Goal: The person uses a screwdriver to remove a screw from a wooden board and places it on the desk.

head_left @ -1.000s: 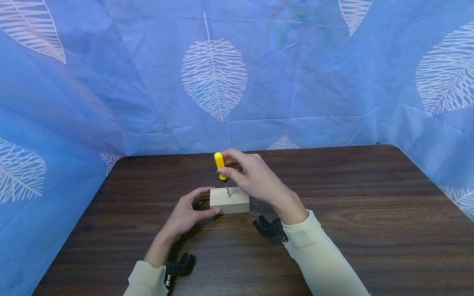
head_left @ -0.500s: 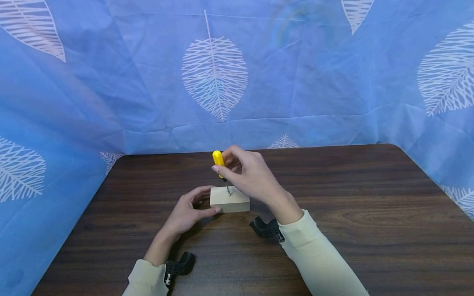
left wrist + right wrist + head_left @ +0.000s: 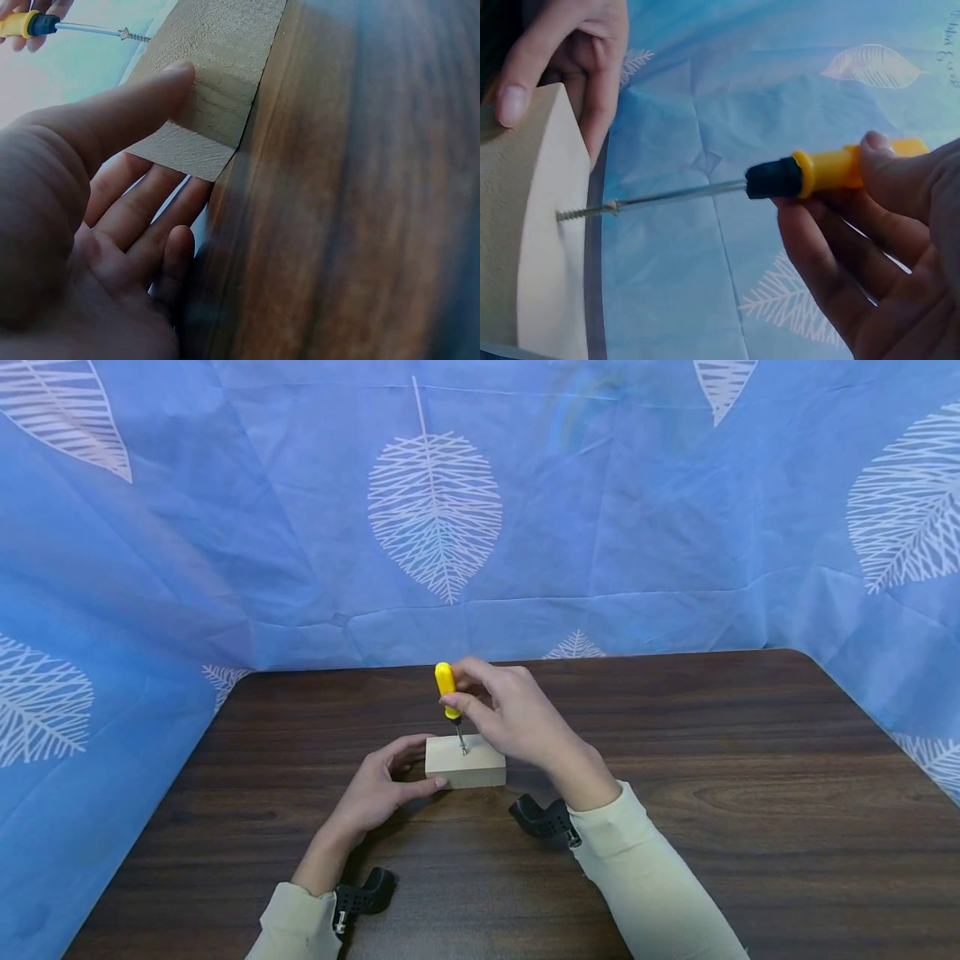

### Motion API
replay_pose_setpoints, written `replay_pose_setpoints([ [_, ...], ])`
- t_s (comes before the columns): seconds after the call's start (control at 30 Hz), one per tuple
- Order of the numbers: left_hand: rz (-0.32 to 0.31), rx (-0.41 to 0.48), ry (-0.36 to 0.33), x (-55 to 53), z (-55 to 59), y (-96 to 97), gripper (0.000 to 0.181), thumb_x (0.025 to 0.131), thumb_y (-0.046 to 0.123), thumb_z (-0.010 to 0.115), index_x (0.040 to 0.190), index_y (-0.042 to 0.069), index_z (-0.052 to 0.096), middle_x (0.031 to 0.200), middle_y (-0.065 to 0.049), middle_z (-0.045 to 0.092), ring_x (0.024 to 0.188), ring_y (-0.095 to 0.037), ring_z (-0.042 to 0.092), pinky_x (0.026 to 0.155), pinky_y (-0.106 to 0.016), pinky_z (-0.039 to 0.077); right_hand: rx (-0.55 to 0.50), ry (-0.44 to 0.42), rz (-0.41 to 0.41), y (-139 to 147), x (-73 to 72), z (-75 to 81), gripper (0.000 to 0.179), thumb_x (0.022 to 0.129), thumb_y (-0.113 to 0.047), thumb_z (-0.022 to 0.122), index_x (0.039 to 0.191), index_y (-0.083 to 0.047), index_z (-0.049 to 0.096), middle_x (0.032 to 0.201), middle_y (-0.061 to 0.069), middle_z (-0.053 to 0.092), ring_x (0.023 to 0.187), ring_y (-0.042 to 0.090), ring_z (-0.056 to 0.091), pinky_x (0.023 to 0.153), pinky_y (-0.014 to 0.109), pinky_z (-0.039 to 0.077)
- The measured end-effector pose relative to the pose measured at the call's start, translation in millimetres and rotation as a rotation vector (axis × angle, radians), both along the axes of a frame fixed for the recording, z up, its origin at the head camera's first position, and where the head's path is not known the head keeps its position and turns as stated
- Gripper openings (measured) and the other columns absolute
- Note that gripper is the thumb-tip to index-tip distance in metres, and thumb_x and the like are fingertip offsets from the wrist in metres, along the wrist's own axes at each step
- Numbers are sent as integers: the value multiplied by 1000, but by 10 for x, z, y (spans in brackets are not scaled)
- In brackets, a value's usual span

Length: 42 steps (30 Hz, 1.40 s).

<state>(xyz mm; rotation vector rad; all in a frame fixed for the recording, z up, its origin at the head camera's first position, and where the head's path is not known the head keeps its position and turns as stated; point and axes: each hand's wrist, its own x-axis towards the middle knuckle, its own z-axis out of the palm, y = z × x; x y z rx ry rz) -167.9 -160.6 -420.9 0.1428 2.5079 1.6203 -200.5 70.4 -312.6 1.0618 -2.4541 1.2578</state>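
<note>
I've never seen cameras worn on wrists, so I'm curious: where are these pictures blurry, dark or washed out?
Head view: fairly crisp, with a faint rainbow tint on the leaf-print cloth; left wrist view: wood-grain tabletop blurred, washed out behind the screwdriver; right wrist view: dim, though the screw shows its threads.

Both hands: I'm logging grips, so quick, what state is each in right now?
Left hand: closed, holding the wooden block near one end.
Right hand: closed, holding the yellow screwdriver by its handle.
</note>
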Motion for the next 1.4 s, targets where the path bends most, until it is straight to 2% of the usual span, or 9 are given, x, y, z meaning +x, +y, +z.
replay_pose_setpoints([
  [0.2,0,-5,14,-17,-1,13,60,94,27,87,149,24,63,149,-5,67,137,-30,59,116,-60,43,-34,-95,-23,6,-3,13,15,104,-19,74,116,-10,70,104,2,79,92,12,74,86,33,63],
  [0.4,-10,11,24,-38,3,34,59,95,26,86,149,24,63,149,-5,67,137,-31,59,116,-61,44,-24,-24,-77,-46,9,5,19,101,-27,79,108,-13,68,96,-1,78,80,8,70,76,29,61],
  [0.57,-6,12,27,-64,21,48,61,94,27,86,150,24,62,149,-5,67,137,-32,60,116,-61,45,-11,23,-79,-48,11,27,16,101,-23,78,106,-11,68,94,0,78,77,7,68,72,27,60],
  [0.77,-5,8,34,-83,32,40,61,94,28,86,150,24,62,149,-5,67,138,-32,60,116,-62,45,21,9,-47,-45,17,79,13,104,-19,74,110,-10,69,94,1,78,79,9,68,74,28,60],
  [0.97,8,7,21,-77,36,35,60,94,30,87,149,24,63,149,-5,67,137,-32,61,118,-63,44,54,11,-117,-80,67,92,21,103,-26,76,115,-10,69,101,1,79,89,11,73,83,31,63],
  [1.17,18,-2,11,-50,57,51,60,93,30,88,148,23,64,147,-4,68,136,-31,61,117,-63,43,42,28,-175,-82,114,66,24,100,-30,80,114,-12,71,101,1,80,86,11,75,80,32,63],
  [1.4,28,-17,8,30,31,27,62,92,30,88,149,21,64,147,-6,68,135,-32,61,115,-63,45,36,15,-149,-93,147,20,21,101,-24,79,113,-10,70,97,1,78,84,10,74,78,28,62],
])
